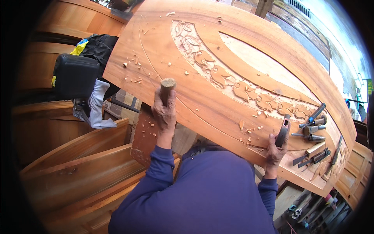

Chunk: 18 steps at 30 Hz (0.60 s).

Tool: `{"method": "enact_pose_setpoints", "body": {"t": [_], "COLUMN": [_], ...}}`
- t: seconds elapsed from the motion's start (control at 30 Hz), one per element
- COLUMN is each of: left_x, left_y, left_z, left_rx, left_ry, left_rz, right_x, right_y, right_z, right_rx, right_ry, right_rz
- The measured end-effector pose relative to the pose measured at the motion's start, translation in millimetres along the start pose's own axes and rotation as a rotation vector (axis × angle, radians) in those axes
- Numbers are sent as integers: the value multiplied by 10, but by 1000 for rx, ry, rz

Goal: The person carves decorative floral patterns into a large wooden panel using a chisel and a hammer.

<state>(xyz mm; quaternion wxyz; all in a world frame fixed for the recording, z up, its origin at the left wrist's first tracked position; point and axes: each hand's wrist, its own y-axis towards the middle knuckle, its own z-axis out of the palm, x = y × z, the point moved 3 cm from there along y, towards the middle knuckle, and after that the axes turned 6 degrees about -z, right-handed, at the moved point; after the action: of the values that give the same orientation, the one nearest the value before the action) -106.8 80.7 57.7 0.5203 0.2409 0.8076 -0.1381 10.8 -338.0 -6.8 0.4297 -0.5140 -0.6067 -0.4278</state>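
At the near edge of a carved wooden panel [202, 97], my left hand [165, 113] is wrapped round a short, round wooden mallet [168, 90], its pale worn end upward. My right hand [276, 153] grips a dark tool with a slotted end [283, 130], probably a chisel; its other end is hidden by the hand. A curved band of carved leaves and flowers [218, 76] runs across the panel. Right of my right hand lie several chisels and gouges [313, 134], with more dark-handled chisels [320, 156] nearer the panel's edge.
Wood shavings [249, 136] are scattered over the panel. A black hard case [74, 76] and a grey cloth [99, 105] are at the left. Curved wooden boards [78, 171] stand at lower left. Long-handled tools [307, 210] lie below the panel's right corner.
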Motion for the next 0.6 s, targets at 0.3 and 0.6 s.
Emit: {"method": "enact_pose_setpoints", "body": {"t": [0.3, 0.6], "left_x": [-732, -925], "left_y": [575, 778], "left_z": [579, 1303], "left_rx": [425, 713], "left_ry": [-966, -1112], "left_rz": [177, 173], "right_x": [96, 82], "right_y": [-31, -60], "right_z": [112, 104], "right_rx": [-81, -53], "right_ry": [80, 99], "right_rz": [94, 106]}}
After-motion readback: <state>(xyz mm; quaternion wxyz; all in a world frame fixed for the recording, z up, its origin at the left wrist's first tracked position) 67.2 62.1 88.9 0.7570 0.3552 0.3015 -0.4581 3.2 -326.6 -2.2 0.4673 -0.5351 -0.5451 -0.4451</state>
